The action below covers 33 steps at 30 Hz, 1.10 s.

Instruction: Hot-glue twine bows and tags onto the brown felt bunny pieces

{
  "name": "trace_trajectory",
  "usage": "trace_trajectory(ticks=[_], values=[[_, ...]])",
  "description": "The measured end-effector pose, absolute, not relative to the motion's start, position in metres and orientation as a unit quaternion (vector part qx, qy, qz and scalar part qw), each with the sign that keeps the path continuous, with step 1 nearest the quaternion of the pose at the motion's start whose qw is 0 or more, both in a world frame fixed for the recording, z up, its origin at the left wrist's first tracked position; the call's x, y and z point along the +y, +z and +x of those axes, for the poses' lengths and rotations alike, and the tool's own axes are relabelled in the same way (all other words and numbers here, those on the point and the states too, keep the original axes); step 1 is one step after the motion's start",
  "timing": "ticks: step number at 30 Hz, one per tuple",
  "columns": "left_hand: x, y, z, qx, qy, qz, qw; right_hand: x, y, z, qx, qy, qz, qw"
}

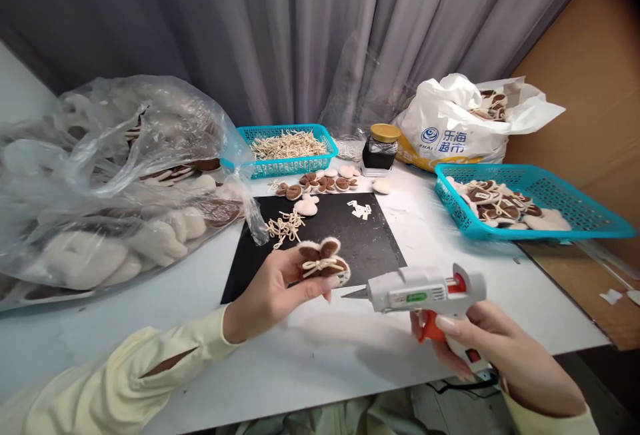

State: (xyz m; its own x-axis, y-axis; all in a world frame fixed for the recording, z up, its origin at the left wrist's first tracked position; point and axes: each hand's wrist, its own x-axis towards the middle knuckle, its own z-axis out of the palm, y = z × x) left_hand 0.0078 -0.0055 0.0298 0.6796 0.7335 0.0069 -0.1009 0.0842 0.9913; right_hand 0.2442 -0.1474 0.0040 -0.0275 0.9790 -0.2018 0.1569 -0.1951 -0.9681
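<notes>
My left hand (pixel 287 285) pinches a brown and cream plush bunny piece (pixel 325 258) with a cream cord bow on its front and a small printed label at its lower right. In my right hand (pixel 485 338) is a white glue gun (pixel 420 288) with an orange trigger, its metal nozzle pointing left, close to the bunny piece but apart from it. Beneath them lies a black mat (pixel 350 242). Loose cord bows (pixel 285 227), a pale bunny piece (pixel 307 205) and several small white labels (pixel 360 210) rest on it.
A clear plastic bag (pixel 125 222) of plush pieces fills the left. Behind the mat are a teal basket (pixel 245 168) of cord bows, more bunny pieces (pixel 320 183) and a gold-lidded jar (pixel 380 148). A teal basket (pixel 465 225) and a white shopping bag (pixel 435 115) stand right.
</notes>
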Motion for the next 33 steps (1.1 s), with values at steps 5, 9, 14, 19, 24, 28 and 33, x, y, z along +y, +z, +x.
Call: trace_trajectory(ticks=[5,9,14,19,24,28,33], values=[[0.013,0.024,0.000,0.332,0.247,0.624,0.663,-0.141,0.024,0.262,-0.346,0.306,-0.551,0.695],[0.016,0.019,-0.003,0.331,0.178,0.611,0.697,-0.135,0.023,0.282,-0.410,0.173,-0.660,0.606],[0.012,0.015,-0.002,0.300,0.172,0.575,0.742,-0.123,-0.032,0.294,-0.654,0.007,-0.703,0.278],[0.010,0.014,-0.001,0.278,0.191,0.566,0.752,-0.109,-0.045,0.304,-0.702,-0.100,-0.688,0.156],[0.002,0.012,0.001,0.261,0.234,0.552,0.757,-0.120,-0.009,0.260,-0.695,-0.133,-0.650,0.277],[-0.004,0.010,0.003,0.234,0.265,0.550,0.757,-0.124,0.009,0.185,-0.668,-0.098,-0.559,0.481],[-0.009,0.013,0.002,0.247,0.269,0.622,0.693,-0.110,0.009,0.145,-0.640,-0.022,-0.527,0.559]])
